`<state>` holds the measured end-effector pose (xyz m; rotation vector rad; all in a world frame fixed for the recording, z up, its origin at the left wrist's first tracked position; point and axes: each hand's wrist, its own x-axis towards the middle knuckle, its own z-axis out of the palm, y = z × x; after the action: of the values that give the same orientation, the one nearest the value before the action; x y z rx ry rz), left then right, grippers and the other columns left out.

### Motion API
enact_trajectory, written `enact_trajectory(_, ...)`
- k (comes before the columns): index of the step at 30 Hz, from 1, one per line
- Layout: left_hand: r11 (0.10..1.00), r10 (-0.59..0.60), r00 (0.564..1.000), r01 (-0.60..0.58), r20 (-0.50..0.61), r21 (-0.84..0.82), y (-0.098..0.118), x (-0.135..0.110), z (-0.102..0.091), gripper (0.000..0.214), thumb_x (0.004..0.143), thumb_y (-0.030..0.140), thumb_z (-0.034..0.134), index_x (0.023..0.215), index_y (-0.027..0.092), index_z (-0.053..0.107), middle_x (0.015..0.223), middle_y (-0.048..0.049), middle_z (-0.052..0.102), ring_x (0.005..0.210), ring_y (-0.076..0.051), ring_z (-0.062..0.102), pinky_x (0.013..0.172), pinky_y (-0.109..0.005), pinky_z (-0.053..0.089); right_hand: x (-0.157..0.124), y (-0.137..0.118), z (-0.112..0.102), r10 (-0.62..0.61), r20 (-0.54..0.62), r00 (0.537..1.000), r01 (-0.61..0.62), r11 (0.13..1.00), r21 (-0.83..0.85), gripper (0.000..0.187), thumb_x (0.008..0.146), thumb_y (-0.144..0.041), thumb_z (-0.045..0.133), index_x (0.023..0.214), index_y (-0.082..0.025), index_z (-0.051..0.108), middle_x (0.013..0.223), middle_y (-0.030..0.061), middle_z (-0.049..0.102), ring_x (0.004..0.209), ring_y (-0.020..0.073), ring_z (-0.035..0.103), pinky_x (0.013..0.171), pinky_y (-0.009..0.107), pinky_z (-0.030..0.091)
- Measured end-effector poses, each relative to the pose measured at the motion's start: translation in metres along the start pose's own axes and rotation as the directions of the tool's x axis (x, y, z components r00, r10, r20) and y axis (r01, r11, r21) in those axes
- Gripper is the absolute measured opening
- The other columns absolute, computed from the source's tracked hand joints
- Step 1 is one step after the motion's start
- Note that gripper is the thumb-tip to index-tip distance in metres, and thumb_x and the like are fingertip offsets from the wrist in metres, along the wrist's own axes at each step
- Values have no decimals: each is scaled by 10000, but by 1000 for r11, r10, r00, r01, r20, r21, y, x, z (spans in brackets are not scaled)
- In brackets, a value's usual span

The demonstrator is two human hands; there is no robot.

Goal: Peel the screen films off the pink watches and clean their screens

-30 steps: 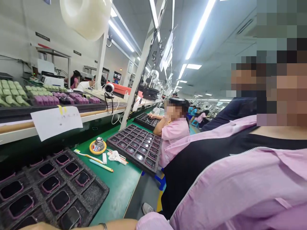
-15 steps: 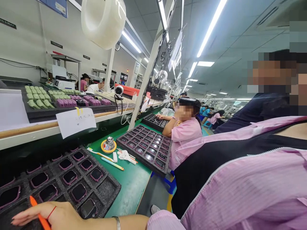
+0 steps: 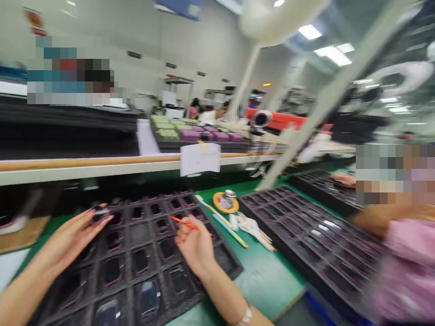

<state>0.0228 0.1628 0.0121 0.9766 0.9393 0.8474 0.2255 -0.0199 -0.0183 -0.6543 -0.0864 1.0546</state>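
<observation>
Left hand (image 3: 73,233) pinched a small watch (image 3: 100,212) at its fingertips; right hand (image 3: 195,244) curled round an orange pen (image 3: 183,222), both above the dark tray (image 3: 224,262)

Pale factory wall (image 3: 210,50), bright ceiling lights (image 3: 335,54), green workbench (image 3: 268,280).

A compartment tray (image 3: 136,267) lies lower left on the worktop (image 3: 268,285); a second tray (image 3: 306,235) lies right, a pen (image 3: 230,231) between them.
</observation>
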Motion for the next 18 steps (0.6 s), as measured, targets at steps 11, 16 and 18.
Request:
enact_trajectory(11, 846, 364, 932, -332, 3, 418, -23, 30, -49, 345, 813, 345, 692, 1113, 176, 709, 747, -5, 649, 639, -123, 616, 525, -202, 557, -6, 1, 1, 170, -141, 975, -167, 985, 37, 253, 589, -259, 839, 672, -169, 618, 550, -67, 429, 474, 63, 406, 435, 195, 407)
enact_trajectory(16, 742, 300, 911, -409, 282, 531, -47, 23, -16, 434, 861, 276, 659, 1281, 177, 614, 989, -77, 695, 729, -146, 707, 693, -296, 617, -6, 4, 4, 160, -149, 976, -160, 987, 9, 265, 573, -281, 847, 670, -167, 629, 548, -59, 421, 482, 67, 384, 427, 199, 402)
enact_trajectory(18, 670, 254, 873, -470, 417, 575, -58, 8, 2, 418, 837, 224, 688, 1251, 201, 647, 1007, -75, 702, 736, -160, 713, 730, -331, 619, -6, 5, 4, 162, -142, 977, -164, 986, -5, 275, 561, -288, 860, 668, -167, 638, 544, -57, 423, 490, 69, 382, 434, 202, 407)
